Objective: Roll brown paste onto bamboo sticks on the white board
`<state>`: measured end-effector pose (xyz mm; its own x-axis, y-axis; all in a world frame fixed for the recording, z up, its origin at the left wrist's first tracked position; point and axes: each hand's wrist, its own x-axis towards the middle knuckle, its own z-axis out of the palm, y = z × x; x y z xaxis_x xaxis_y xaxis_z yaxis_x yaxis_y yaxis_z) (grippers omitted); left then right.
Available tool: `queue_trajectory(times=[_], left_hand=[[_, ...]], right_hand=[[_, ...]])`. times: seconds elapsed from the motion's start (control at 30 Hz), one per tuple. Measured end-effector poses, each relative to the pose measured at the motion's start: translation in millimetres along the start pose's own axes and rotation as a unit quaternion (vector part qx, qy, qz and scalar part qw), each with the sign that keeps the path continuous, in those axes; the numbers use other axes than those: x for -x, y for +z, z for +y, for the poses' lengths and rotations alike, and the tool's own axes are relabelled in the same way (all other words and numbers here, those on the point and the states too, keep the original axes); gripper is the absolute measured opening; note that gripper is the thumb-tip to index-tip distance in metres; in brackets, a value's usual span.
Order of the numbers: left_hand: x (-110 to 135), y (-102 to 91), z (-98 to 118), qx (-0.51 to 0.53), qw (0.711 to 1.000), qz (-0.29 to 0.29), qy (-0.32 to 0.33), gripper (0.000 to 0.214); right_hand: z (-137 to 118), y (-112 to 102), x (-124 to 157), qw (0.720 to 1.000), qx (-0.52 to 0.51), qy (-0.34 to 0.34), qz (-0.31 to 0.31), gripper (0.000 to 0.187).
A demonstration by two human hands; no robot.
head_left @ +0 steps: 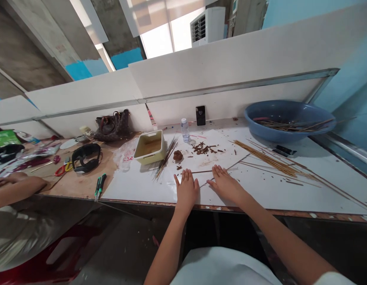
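Both of my hands lie palm down on the white-covered table, fingers stretched out. A thin dark stick (202, 171) runs between them, its ends passing under the fingers of my left hand (187, 188) and my right hand (226, 183). Just beyond the left fingers sits a lump of brown paste (178, 156). Short brown broken pieces (203, 148) are scattered past the hands. To the right of my right hand lies a bundle of thin tan sticks (263, 157), with darker long sticks around it.
A yellowish bin (150, 147) holds brownish contents, with dark thin sticks (167, 156) beside it. Behind stand a water bottle (185, 130) and a phone (200, 115). A blue basin (290, 132) holds sticks. Green-handled cutters (100, 186) lie left, near another person's arm (19, 190).
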<state>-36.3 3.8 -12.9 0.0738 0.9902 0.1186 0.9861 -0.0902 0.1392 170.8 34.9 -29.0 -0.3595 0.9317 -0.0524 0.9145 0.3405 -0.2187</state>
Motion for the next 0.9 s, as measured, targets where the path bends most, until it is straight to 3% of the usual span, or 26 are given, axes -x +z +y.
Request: queue_trajectory(times=[0.17,0.4,0.63,0.8,0.9], left_hand=[[-19.8,-4.9,5.3,-0.004,1.0,-0.003,-0.012,0.062],[14.0,1.9,-0.8,0.001,1.0,0.008,0.004,0.062],[-13.1,-6.8,8.7,-0.021,0.999,-0.007,-0.041,0.063],[11.4,1.5,6.3,-0.03,0.998,0.014,-0.048,0.06],[10.3,3.2,6.7,-0.022,0.998,0.02,-0.046,0.06]], right_hand=[[-7.1,-12.2,-17.1,0.999,0.022,0.03,0.02,0.098],[-7.7,3.8,16.8,1.0,-0.009,0.023,0.012,0.1],[-14.6,-23.4,-10.1,0.998,0.006,0.054,-0.017,0.095],[-16.1,-1.4,15.9,0.999,0.015,0.046,0.017,0.1],[-15.5,-0.6,14.6,0.999,0.016,0.043,0.017,0.101]])
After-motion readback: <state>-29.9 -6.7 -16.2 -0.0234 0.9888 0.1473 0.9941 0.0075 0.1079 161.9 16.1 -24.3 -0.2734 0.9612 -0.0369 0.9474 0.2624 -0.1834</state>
